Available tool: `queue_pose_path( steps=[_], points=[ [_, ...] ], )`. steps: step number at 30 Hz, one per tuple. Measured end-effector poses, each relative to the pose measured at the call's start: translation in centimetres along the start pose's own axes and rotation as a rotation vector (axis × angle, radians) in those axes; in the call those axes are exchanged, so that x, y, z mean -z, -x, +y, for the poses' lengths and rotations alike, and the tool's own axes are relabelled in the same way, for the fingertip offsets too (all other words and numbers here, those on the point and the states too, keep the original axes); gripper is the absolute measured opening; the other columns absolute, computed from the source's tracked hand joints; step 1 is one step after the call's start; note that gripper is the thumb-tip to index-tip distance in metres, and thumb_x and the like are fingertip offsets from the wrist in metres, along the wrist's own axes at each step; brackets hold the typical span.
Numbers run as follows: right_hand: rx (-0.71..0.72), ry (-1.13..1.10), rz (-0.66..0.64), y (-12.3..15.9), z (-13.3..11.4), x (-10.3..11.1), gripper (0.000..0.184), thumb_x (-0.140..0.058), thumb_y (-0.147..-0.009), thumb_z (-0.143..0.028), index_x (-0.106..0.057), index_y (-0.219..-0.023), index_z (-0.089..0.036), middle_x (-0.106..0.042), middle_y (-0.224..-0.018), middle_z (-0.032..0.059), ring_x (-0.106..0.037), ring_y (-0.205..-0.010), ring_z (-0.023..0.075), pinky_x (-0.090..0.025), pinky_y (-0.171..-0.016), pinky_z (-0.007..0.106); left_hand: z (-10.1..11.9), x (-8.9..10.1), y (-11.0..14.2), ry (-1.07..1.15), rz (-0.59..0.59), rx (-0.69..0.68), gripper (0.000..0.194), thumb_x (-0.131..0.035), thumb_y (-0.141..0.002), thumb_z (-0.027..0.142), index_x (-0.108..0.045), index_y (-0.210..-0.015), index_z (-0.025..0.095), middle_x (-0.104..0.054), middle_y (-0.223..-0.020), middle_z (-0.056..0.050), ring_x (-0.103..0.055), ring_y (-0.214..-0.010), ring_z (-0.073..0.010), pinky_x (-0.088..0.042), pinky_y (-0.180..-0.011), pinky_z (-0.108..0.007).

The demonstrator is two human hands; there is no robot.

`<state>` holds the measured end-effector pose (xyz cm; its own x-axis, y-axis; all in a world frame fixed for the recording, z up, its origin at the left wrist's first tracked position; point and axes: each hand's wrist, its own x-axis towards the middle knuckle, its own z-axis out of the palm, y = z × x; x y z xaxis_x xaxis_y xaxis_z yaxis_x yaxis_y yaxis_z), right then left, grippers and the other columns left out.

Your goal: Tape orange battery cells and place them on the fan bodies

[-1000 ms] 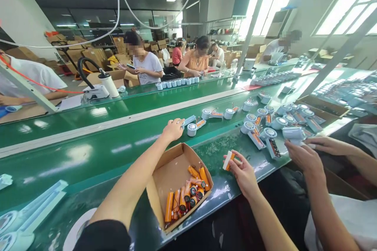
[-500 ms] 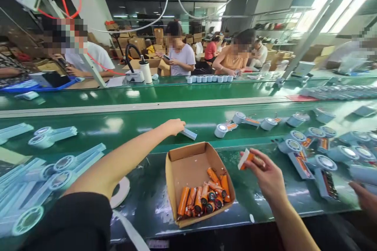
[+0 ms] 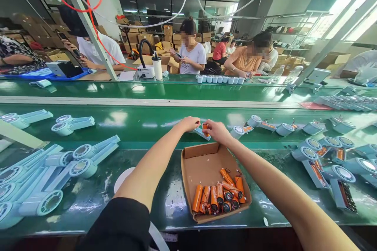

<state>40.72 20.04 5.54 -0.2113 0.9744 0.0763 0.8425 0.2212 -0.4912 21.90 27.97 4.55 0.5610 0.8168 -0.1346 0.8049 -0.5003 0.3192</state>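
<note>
Both my hands meet over the green belt (image 3: pixel 141 121) just beyond an open cardboard box (image 3: pixel 203 157). My left hand (image 3: pixel 190 122) is closed on a pale blue flat housing part (image 3: pixel 200 132) lying on the belt. My right hand (image 3: pixel 214 130) pinches an orange battery cell (image 3: pixel 205 127) and holds it against that part. In the near half of the box lie several orange battery cells (image 3: pixel 219 197) with thin wires.
Pale blue fan-shaped housings (image 3: pixel 73 123) lie in rows at the left. More housings with orange cells (image 3: pixel 319 157) crowd the right. A white tape roll (image 3: pixel 123 176) sits under my left forearm. Several people sit across the line behind a second belt (image 3: pixel 165 91).
My view has swung to the left. My right hand carried the orange cell from beside the box forward to the blue part under my left hand. The neighbour's hands have left the view.
</note>
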Motion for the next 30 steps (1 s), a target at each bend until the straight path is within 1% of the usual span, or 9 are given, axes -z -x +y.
queue_pose_path(
  steps=[5, 12, 16, 19, 21, 23, 25, 27, 30],
  points=[
    [-0.010, 0.288, -0.159, -0.9, -0.3, -0.1, 0.025, -0.070, -0.096, -0.022, -0.074, -0.120, -0.026, -0.081, -0.109, 0.0095, -0.075, -0.103, 0.0298, -0.051, -0.083, 0.032, 0.9, -0.9, -0.7, 0.054, 0.026, 0.050, 0.032, -0.066, -0.103, 0.042, -0.068, -0.127, 0.019, -0.069, -0.130, -0.010, -0.068, -0.113, -0.0236, -0.060, -0.099, -0.046],
    [-0.031, 0.390, -0.339, -1.7, -2.3, 0.0, 0.032, -0.068, -0.103, -0.045, -0.071, -0.121, -0.018, -0.074, -0.121, 0.0093, -0.072, -0.107, 0.0232, -0.060, -0.097, 0.046, 2.4, -1.2, 0.1, 0.090, 0.063, 0.083, 0.033, -0.066, -0.103, 0.041, -0.067, -0.127, 0.018, -0.069, -0.128, -0.010, -0.069, -0.110, -0.0229, -0.061, -0.096, -0.045],
    [-0.009, 0.302, -0.290, -1.7, -3.4, 1.8, 0.035, -0.069, -0.102, -0.048, -0.074, -0.122, -0.020, -0.077, -0.118, 0.0099, -0.075, -0.101, 0.0230, -0.062, -0.093, 0.042, 3.8, -0.5, 0.9, 0.102, 0.123, 0.098, 0.033, -0.066, -0.104, 0.042, -0.068, -0.126, 0.018, -0.070, -0.127, -0.010, -0.070, -0.109, -0.0226, -0.061, -0.096, -0.045],
    [0.028, 0.201, -0.162, 0.2, -3.2, 4.3, 0.031, -0.072, -0.097, -0.046, -0.080, -0.119, -0.026, -0.081, -0.118, 0.0102, -0.076, -0.110, 0.0285, -0.059, -0.097, 0.039, 4.4, 1.0, 3.5, 0.107, 0.210, 0.082, 0.035, -0.064, -0.104, 0.035, -0.065, -0.135, 0.020, -0.069, -0.137, -0.012, -0.066, -0.124, -0.0253, -0.057, -0.106, -0.044],
    [0.032, 0.136, -0.057, 3.4, -2.2, 6.1, 0.031, -0.066, -0.099, -0.043, -0.081, -0.119, -0.025, -0.082, -0.121, 0.0094, -0.074, -0.117, 0.0297, -0.057, -0.101, 0.040, 3.6, 1.6, 7.7, 0.107, 0.277, 0.069, 0.042, -0.063, -0.102, 0.033, -0.062, -0.142, 0.021, -0.065, -0.149, -0.012, -0.057, -0.141, -0.0282, -0.049, -0.117, -0.043],
    [0.014, 0.068, 0.015, 8.3, -0.4, 7.6, 0.036, -0.059, -0.100, -0.046, -0.083, -0.113, -0.023, -0.083, -0.115, 0.0091, -0.077, -0.106, 0.0282, -0.060, -0.095, 0.040, 1.4, 1.0, 14.1, 0.107, 0.320, 0.077, 0.044, -0.061, -0.101, 0.037, -0.064, -0.142, 0.022, -0.064, -0.153, -0.010, -0.052, -0.147, -0.0304, -0.045, -0.122, -0.044],
    [-0.009, -0.031, 0.035, 14.1, 1.6, 8.4, 0.045, -0.061, -0.096, -0.060, -0.085, -0.091, -0.022, -0.084, -0.089, 0.0082, -0.077, -0.081, 0.0261, -0.062, -0.076, 0.038, -2.2, -1.0, 21.9, 0.108, 0.319, 0.112, 0.040, -0.054, -0.102, 0.048, -0.072, -0.131, 0.026, -0.073, -0.139, -0.008, -0.066, -0.131, -0.0296, -0.055, -0.111, -0.043],
    [-0.046, -0.231, 0.055, 19.6, 3.0, 8.5, 0.060, -0.065, -0.086, -0.077, -0.078, -0.062, -0.024, -0.074, -0.061, 0.0072, -0.069, -0.059, 0.0231, -0.057, -0.060, 0.035, -6.0, -3.7, 29.7, 0.044, 0.356, 0.074, 0.043, -0.054, -0.100, 0.059, -0.076, -0.127, 0.034, -0.078, -0.130, -0.003, -0.073, -0.120, -0.0274, -0.060, -0.103, -0.039],
    [-0.148, -0.434, 0.089, 24.4, 2.8, 7.0, 0.069, -0.064, -0.080, -0.088, -0.079, -0.061, -0.023, -0.072, -0.057, 0.0086, -0.066, -0.053, 0.0214, -0.054, -0.053, 0.032, -9.4, -7.5, 37.7, -0.096, 0.392, 0.000, 0.046, -0.054, -0.100, 0.056, -0.076, -0.131, 0.029, -0.077, -0.133, -0.008, -0.070, -0.128, -0.0290, -0.058, -0.108, -0.041]
  ],
)
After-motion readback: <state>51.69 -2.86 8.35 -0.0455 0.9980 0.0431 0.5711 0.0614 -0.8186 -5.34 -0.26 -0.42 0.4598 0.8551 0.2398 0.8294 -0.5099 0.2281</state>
